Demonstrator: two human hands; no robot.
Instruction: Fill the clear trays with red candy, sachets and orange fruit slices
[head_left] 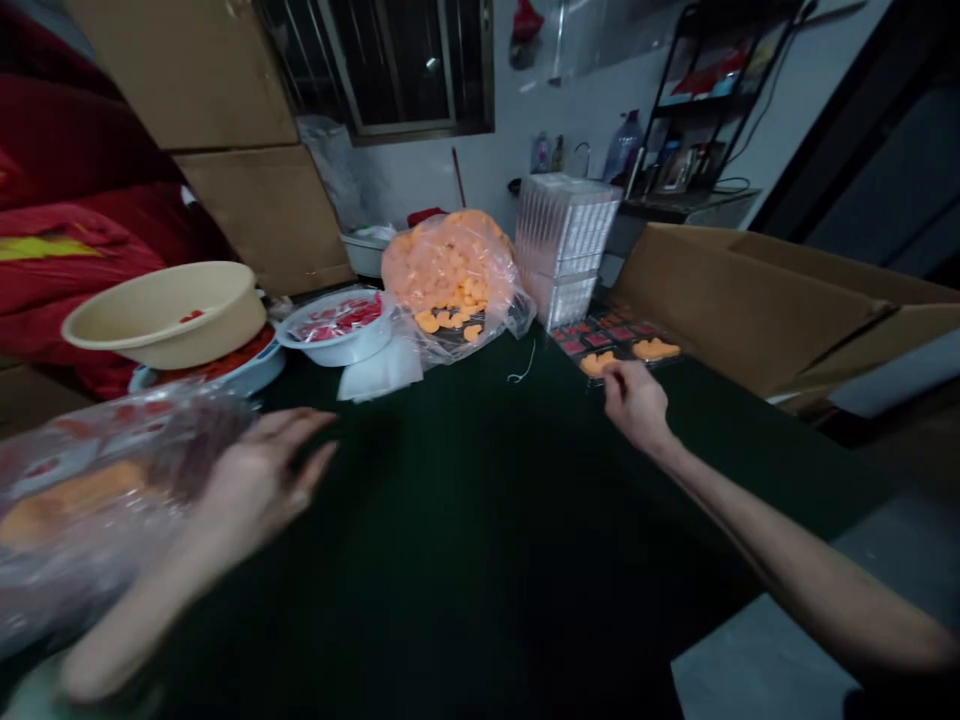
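Note:
My left hand [259,475], a little blurred, hovers above the dark green table [450,500] with its thumb and fingers apart and nothing between them. Beside it, at the left edge, is a clear plastic bag [67,500] with orange shapes inside. Farther right, my right hand [637,400] is closed, its fingertips pinching the near edge of a shallow clear plastic tray [622,345]. That tray holds dark red pieces and two orange shapes [656,348] in its near compartments. My fingers partly cover its front corner.
Behind stand a big bag of orange pieces [457,270], a white bowl of red packets [334,320], and a cream basin [165,310]. A stack of clear trays [566,240] rises at the back. An open cardboard box [757,300] flanks the right side.

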